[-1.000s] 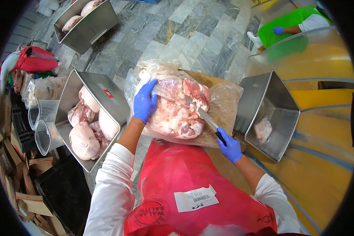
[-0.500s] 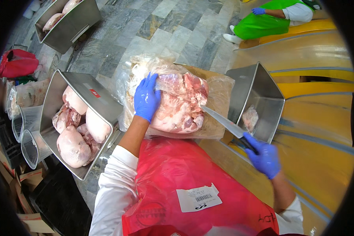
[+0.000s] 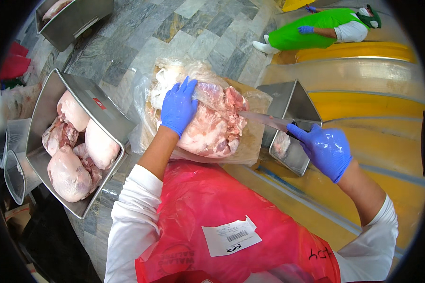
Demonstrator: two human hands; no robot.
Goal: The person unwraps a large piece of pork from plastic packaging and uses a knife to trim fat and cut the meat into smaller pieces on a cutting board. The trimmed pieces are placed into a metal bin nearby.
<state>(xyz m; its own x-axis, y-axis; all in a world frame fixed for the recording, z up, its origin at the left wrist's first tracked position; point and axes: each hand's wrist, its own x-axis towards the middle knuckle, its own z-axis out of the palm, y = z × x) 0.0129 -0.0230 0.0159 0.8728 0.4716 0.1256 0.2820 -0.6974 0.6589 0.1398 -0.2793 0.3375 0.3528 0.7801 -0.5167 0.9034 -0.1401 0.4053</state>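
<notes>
Knife (image 3: 269, 120): swung out to the right since a second ago, when the blade lay over the meat (image 3: 212, 129); now nearly crosswise, tip at the meat's right edge, can't tell if touching
Right hand (image 3: 328, 151): gone farther right with it, fingers wrapped round the knife
Left hand (image 3: 179, 107): same spot as before, palm down on the meat's left part, fingers slightly spread
Meat: big pale-pink piece, between the hands, just beyond the red apron (image 3: 198, 207); ragged, redder flesh on its right side
Clear plastic (image 3: 259, 103): bunched at the meat's left and far sides, flatter to the right
Left bin (image 3: 94, 96): steel, big pale cuts piled inside
Right bin (image 3: 308, 115): steel, one small pale piece (image 3: 282, 144) at its near end
Far left bin (image 3: 82, 23): steel, pale cuts partly in view
Co-worker (image 3: 311, 30): far right, green apron, blue gloves, white boots
Floor (image 3: 174, 28): grey tiles, mixed shades
</notes>
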